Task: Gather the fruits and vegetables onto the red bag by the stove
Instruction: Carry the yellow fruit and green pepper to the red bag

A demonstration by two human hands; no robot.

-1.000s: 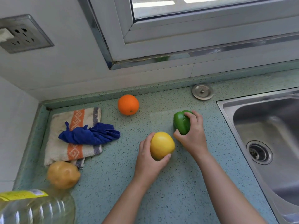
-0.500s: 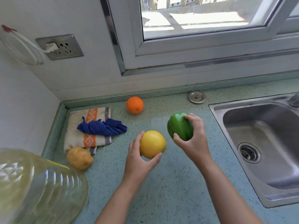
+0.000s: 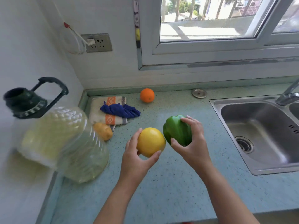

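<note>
The yellow fruit (image 3: pixel 151 142) sat in the left hand (image 3: pixel 137 160), lifted clear of the bench (image 3: pixel 169 191), with the thumb curled under its near side and the fingers (image 3: pixel 135 138) wrapped over its left edge, clamped on it. Just to its right, almost touching it, the green pepper (image 3: pixel 177 130) was held in the right hand (image 3: pixel 194 146), the thumb pressed on its lower front and the fingers closed over its top right, gripping it firmly. Both arms reached in from the bottom of the view.

Farther back, near the wall, an orange (image 3: pixel 147 95) rested alone on the bench. A potato (image 3: pixel 103 130) lay to the left, at the near corner of a striped towel (image 3: pixel 110 110), partly hidden by a big clear oil bottle (image 3: pixel 64 143) with a dark cap and handle, blurred at the left edge. A crumpled blue cloth (image 3: pixel 120 110) lay on top of the towel.

To the right, a steel sink (image 3: pixel 258 135) was set into the bench, with a tap (image 3: pixel 289 94) at its far rim and a round metal cap (image 3: pixel 199 93) on the bench behind its left corner. A wall socket (image 3: pixel 98 42) with a white plug sat on the wall beside the window (image 3: pixel 210 26). The red bag and the stove were out of view.
</note>
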